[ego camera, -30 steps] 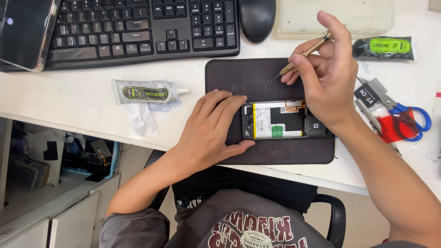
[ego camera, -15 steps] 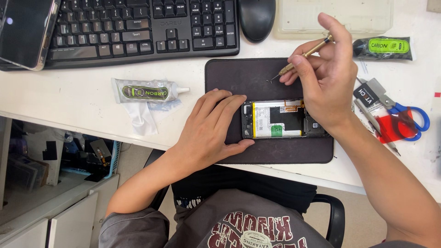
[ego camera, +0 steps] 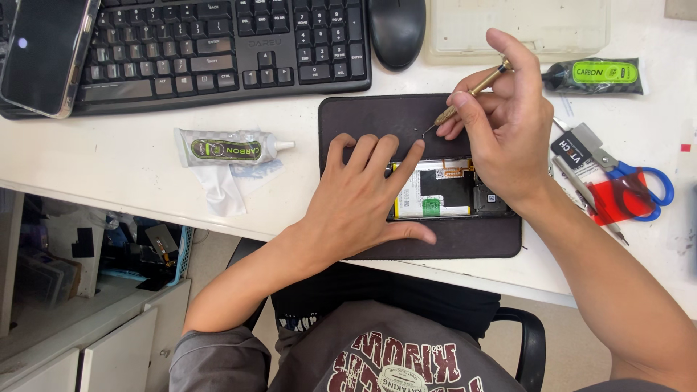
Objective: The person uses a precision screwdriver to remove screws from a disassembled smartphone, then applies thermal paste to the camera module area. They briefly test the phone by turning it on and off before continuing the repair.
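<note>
Just two hands, one opened phone (ego camera: 443, 190).

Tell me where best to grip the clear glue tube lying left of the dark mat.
Probably the flat body of the glue tube, pinched from above across its width. It lies flat on the white desk, nozzle pointing right toward the mat; the thin nozzle offers little to hold.

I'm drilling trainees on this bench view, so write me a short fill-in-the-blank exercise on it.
1. The left hand presses flat on the opened phone, which lies on a dark ____.
2. The right hand holds a slim brass-coloured ____.
3. The scissors at the right have ____ handles.
4. The white glue tube lies just below the black ____.

Missing words: mat; screwdriver; blue; keyboard
</note>
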